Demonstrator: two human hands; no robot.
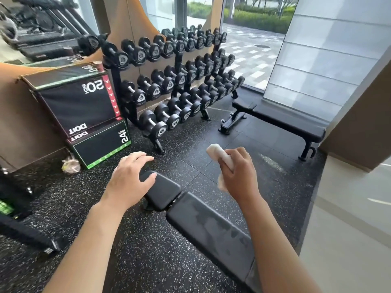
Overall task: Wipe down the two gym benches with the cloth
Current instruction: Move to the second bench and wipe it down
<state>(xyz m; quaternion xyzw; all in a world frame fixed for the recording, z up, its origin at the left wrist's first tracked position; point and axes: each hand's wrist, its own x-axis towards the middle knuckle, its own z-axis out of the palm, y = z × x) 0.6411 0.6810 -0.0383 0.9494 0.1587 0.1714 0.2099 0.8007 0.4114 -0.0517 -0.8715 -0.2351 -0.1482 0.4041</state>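
A black padded bench [209, 229] runs from the bottom right toward the middle, with damp streaks on its long pad. Its short seat pad [163, 193] lies at the far end. My left hand [129, 180] hovers over the near-left corner of that seat pad, fingers spread and relaxed; touch is unclear. My right hand [237, 170] grips a rolled white cloth [220, 155] above the floor just right of the bench. A second black flat bench [281, 121] stands farther off on the right, by the wall.
A three-tier dumbbell rack [175, 81] stands ahead against a mirror. Stacked black plyo boxes [84, 115] are at the left, with a crumpled bag [70, 164] beside them. A beige pillar [355, 127] and pale floor lie to the right. Machine parts sit at the far left.
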